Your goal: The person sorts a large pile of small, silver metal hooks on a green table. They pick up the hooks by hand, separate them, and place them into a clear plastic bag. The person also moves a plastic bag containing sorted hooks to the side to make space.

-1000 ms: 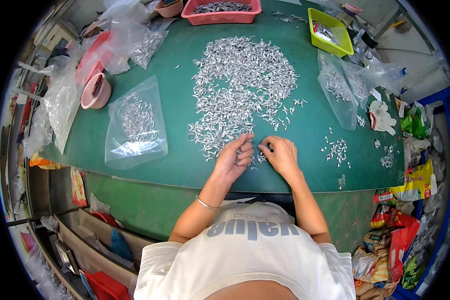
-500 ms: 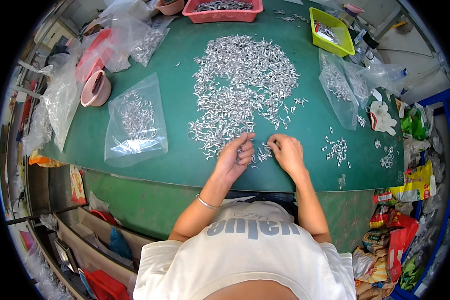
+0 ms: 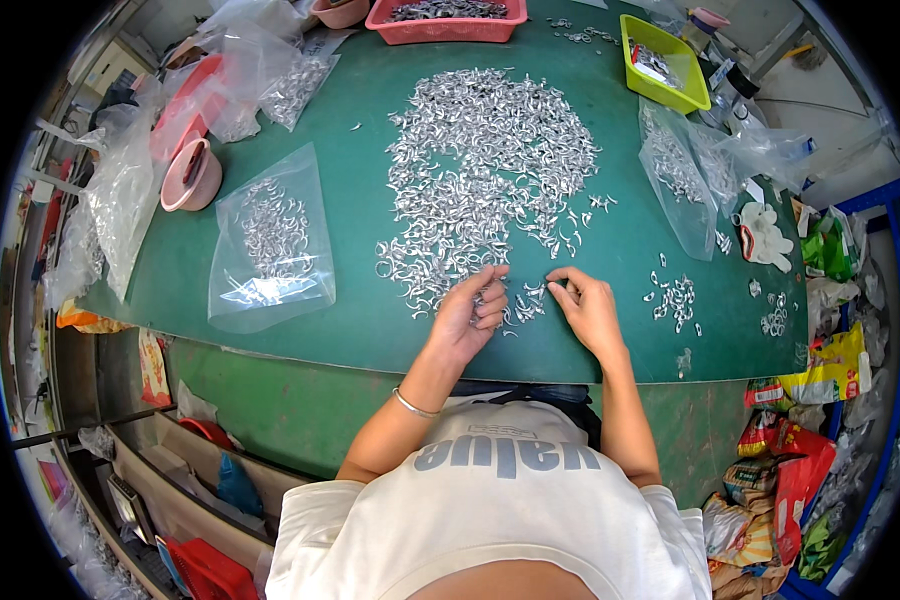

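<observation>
Small clusters (image 3: 676,299) sit apart, but most curved metal pieces (image 3: 480,135) lie heaped, left hand (image 3: 466,318) curled, contents unclear, right hand (image 3: 588,310) narrowly parted.

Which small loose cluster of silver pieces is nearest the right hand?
The cluster between the left hand and right hand; the other small clusters lie farther off, toward the right side or far end of the table.

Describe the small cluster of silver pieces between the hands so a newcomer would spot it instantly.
On the green table, find the large silver heap in the middle. Below its near end, the small cluster lies between the left hand and right hand. Unlike the loose clusters farther right, it has a hand on either side.
</observation>
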A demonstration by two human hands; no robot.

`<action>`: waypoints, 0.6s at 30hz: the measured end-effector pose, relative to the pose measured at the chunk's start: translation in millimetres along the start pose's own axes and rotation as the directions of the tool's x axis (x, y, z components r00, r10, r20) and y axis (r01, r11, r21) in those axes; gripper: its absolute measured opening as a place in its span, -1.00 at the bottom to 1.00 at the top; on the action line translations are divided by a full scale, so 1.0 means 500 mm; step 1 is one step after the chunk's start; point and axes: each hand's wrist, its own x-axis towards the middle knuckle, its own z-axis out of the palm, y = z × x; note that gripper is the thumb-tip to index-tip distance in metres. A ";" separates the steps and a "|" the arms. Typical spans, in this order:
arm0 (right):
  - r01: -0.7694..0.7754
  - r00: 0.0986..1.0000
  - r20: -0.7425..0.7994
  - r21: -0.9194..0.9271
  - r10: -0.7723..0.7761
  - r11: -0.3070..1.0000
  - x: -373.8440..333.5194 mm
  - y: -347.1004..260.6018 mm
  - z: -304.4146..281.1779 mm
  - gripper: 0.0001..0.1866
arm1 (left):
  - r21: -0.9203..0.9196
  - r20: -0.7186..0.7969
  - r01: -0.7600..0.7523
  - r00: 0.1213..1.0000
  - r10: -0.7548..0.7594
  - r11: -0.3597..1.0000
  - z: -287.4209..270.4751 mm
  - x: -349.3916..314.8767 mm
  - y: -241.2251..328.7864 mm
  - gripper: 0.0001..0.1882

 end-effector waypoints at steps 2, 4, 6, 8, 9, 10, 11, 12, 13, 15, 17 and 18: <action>0.033 0.999 -0.004 0.006 -0.033 0.999 0.000 -0.006 -0.002 -0.84 | 0.003 -0.002 -0.003 1.000 0.003 1.000 -0.001 -0.001 0.000 -0.75; 0.067 0.998 -0.009 -0.028 -0.068 0.997 -0.001 -0.006 0.000 -0.85 | 0.006 -0.009 -0.003 1.000 0.003 1.000 0.003 -0.001 -0.001 -0.75; 0.105 0.994 -0.006 -0.098 -0.106 0.990 -0.001 0.001 0.009 -0.85 | 0.012 -0.002 -0.004 1.000 0.004 1.000 0.003 -0.001 -0.002 -0.75; 0.071 0.997 0.007 -0.091 -0.071 0.993 -0.002 -0.001 0.005 -0.86 | 0.015 -0.006 -0.007 1.000 0.007 1.000 0.004 -0.001 -0.002 -0.75; 0.055 0.998 0.013 -0.087 -0.054 0.995 -0.002 -0.001 0.003 -0.87 | 0.016 -0.013 -0.009 1.000 0.009 1.000 0.007 -0.002 -0.002 -0.76; 0.042 0.999 0.000 -0.035 -0.042 0.999 -0.001 0.005 0.001 -0.88 | 0.016 -0.020 -0.011 1.000 0.011 1.000 0.009 -0.003 -0.001 -0.76; 0.030 0.999 -0.013 0.017 -0.030 0.999 0.000 0.016 0.000 -0.88 | 0.007 0.020 -0.009 1.000 0.009 1.000 0.002 -0.002 -0.001 -0.75; 0.017 1.000 -0.026 0.069 -0.015 0.998 0.001 0.019 -0.002 -0.89 | -0.001 0.061 -0.006 0.998 0.006 1.000 -0.005 0.000 -0.001 -0.74; -0.044 0.999 -0.020 0.183 0.049 0.982 0.001 0.019 -0.002 -0.92 | -0.010 0.102 -0.003 0.995 0.004 1.000 -0.009 0.002 -0.001 -0.73; -0.067 0.998 0.020 0.357 0.064 0.932 -0.001 0.010 -0.003 -0.91 | 0.128 -0.074 -0.009 0.997 0.018 0.992 0.004 0.000 -0.005 -0.71; -0.041 0.999 0.035 0.470 0.028 0.882 -0.005 -0.007 0.002 -0.90 | 0.180 -0.188 0.020 0.982 0.015 0.984 0.043 -0.006 -0.009 -0.68; -0.002 0.999 0.031 0.501 -0.016 0.865 -0.007 -0.019 0.009 -0.90 | 0.163 -0.218 0.039 0.976 -0.002 0.986 0.065 -0.010 -0.011 -0.67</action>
